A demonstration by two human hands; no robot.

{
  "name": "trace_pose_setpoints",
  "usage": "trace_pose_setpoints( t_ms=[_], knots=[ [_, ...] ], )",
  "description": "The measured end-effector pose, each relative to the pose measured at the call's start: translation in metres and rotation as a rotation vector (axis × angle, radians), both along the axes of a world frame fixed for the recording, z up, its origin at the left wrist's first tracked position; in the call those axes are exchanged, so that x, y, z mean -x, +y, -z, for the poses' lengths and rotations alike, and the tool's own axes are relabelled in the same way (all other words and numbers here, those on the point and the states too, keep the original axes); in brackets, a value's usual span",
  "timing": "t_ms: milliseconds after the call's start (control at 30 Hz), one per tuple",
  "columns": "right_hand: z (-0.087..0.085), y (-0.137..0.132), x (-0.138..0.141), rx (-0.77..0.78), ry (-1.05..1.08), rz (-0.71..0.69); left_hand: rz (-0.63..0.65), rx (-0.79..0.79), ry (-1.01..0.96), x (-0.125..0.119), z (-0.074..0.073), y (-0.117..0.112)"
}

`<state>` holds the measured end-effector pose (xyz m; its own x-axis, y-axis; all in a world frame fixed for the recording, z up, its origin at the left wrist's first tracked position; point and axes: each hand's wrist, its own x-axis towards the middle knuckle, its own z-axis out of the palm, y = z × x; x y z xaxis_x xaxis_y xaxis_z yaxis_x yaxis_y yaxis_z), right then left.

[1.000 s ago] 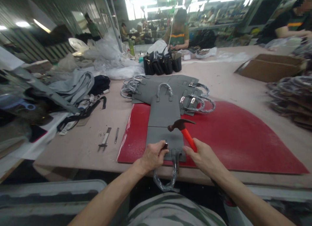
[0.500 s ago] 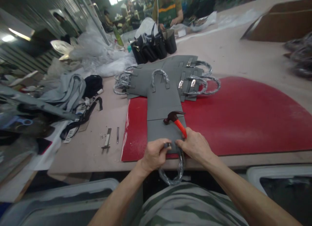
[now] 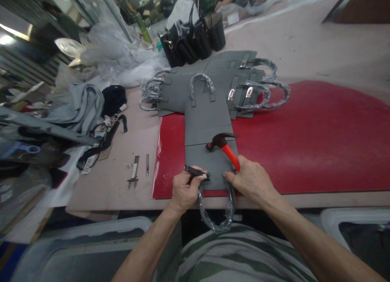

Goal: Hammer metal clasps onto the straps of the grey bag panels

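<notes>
My left hand [image 3: 186,189] pinches a dark metal punch [image 3: 192,171], tilted over the near end of a grey bag panel [image 3: 210,156]. My right hand [image 3: 251,178] is wrapped round the orange handle of a claw hammer [image 3: 230,154], its dark head above the panel. The right thumb is at the panel near one end of a plastic-wrapped handle [image 3: 217,225], which hangs over the table's front edge. Another wrapped handle [image 3: 202,78] arches at the panel's far end.
The panel lies on a red mat [image 3: 292,148]. Behind are stacked grey bag panels [image 3: 213,69] and black bags [image 3: 185,44]. At left lie a caliper-like metal tool [image 3: 134,171], a thin metal rod [image 3: 147,164] and a black strap [image 3: 106,142]. A co-worker [image 3: 213,0] is across the table.
My left hand has moved slightly left, and the punch has swung from pointing at me to lying slanted sideways. The hammer stays in my right hand. The whole view has shifted a little.
</notes>
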<state>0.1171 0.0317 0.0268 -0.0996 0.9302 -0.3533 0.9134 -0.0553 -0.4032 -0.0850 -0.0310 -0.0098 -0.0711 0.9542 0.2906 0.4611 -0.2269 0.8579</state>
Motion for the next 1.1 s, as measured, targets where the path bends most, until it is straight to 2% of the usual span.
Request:
trace_pose_setpoints(
  t_ms=[167, 833, 1100],
  knots=[
    [0.0024, 0.0002, -0.0011, -0.005, 0.002, -0.008, 0.003, -0.02, 0.023, -0.0008, -0.0039, 0.0016],
    [0.0042, -0.0006, -0.0011, -0.021, -0.002, -0.017, 0.042, -0.051, 0.018, -0.0023, 0.0009, 0.0018],
    [0.0058, -0.0008, -0.0019, -0.035, 0.01, -0.021, 0.015, -0.119, 0.113, -0.0041, 0.0029, 0.0023]
  ],
)
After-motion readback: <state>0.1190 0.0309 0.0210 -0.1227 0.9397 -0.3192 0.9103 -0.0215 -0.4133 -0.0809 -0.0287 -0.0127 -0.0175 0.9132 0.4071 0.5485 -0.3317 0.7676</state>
